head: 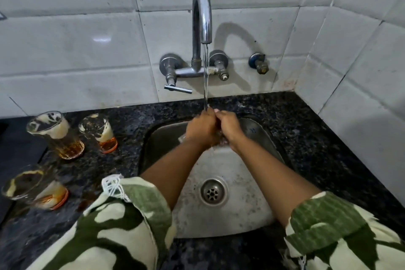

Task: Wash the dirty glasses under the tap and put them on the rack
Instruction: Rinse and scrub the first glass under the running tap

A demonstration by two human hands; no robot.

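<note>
Water runs from the chrome tap (201, 15) onto my two hands, which are pressed together over the steel sink (221, 219). My left hand (202, 128) grips a clear glass (182, 137). Only a small edge of it shows below that hand. My right hand (229, 128) curls against it from the right, fingers at its top. Three dirty glasses with foamy residue and amber bases stand on the dark counter to the left: a tall one (55, 136), a smaller one (98, 132) and a nearer one (32, 186). No rack is in view.
The tap's lever handle (178, 89) points right below the left valve. A small brass valve (259, 63) sticks out of the tiled wall. The sink drain (213, 192) lies below my forearms. Speckled granite counter (317, 138) surrounds the sink, with tiled walls behind and to the right.
</note>
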